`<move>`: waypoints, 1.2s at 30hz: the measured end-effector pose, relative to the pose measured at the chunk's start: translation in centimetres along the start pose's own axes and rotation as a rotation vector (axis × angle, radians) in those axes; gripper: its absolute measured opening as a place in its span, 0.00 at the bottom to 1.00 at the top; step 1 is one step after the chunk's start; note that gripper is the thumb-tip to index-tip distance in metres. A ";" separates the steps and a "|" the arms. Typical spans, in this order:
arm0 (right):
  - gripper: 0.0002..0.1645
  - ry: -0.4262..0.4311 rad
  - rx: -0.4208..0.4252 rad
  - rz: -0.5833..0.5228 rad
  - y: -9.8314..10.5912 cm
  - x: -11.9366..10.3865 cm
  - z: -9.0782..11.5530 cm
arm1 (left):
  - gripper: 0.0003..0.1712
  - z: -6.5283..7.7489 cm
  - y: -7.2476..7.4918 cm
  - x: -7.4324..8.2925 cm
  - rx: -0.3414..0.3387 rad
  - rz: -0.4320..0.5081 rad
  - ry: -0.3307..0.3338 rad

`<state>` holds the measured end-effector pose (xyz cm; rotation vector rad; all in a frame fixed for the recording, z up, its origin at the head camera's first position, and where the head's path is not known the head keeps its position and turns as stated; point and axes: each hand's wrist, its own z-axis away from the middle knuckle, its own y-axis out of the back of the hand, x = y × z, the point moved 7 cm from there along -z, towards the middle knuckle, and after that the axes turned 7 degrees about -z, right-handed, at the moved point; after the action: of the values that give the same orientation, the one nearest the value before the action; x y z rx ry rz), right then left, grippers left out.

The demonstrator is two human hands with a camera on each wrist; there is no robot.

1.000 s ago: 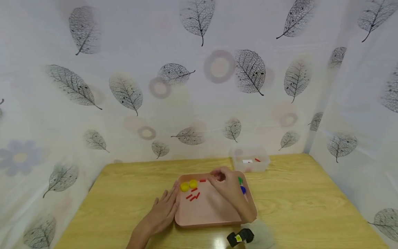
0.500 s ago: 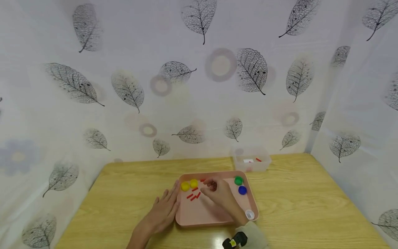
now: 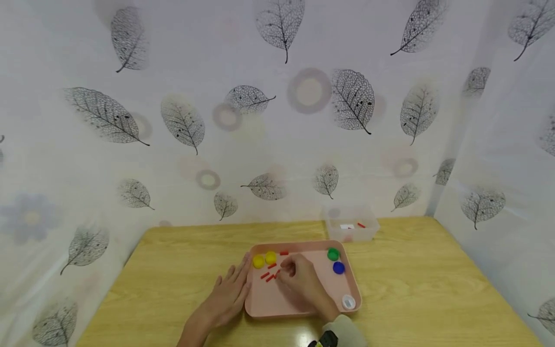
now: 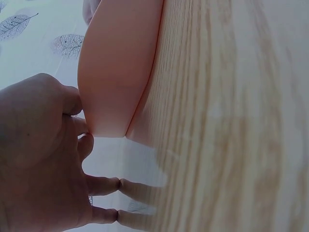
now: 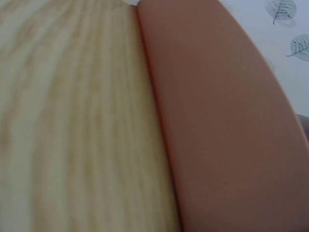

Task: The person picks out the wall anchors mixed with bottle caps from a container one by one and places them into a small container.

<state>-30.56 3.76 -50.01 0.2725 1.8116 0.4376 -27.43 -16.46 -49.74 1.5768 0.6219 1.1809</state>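
A pink tray (image 3: 299,313) lies on the wooden table. My left hand (image 3: 226,296) rests against its left side with fingers extended; in the left wrist view the hand (image 4: 43,154) touches the tray wall (image 4: 118,72). Inside the tray, the fingertips of my right hand (image 3: 301,279) are at a short red stick (image 3: 277,273); whether they pinch it is too small to tell. Several other red sticks (image 3: 265,275) lie just left of it. Two yellow round caps (image 3: 258,261) sit in the far left corner. The right wrist view shows only the tray's outer wall (image 5: 222,106) and table.
Along the tray's right side are a green cap (image 3: 333,254), a blue cap (image 3: 338,267) and a white round piece (image 3: 349,302). Behind the tray stands a clear plastic box (image 3: 364,233) holding red sticks. Leaf-printed cloth (image 3: 277,144) hangs around the table (image 3: 186,246).
My right hand has moved left and nearer across the tray to the red sticks, uncovering the green, blue and white pieces. The left hand has stayed at the tray's side.
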 end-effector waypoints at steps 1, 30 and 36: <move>0.11 -0.002 -0.006 0.009 -0.1 0.0 0.1 | 0.34 0.1 0.0 0.0 0.000 0.001 0.001; 0.13 -0.038 -0.084 0.211 -1.7 -0.4 -0.1 | 0.34 0.6 0.2 0.6 0.036 -0.005 -0.026; 0.12 -0.069 -0.088 0.206 -1.8 -0.1 -0.1 | 0.34 0.5 0.0 0.3 0.030 -0.017 -0.017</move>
<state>-30.55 2.07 -50.63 0.4099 1.6984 0.6436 -26.86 -16.45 -49.69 1.6018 0.6442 1.1493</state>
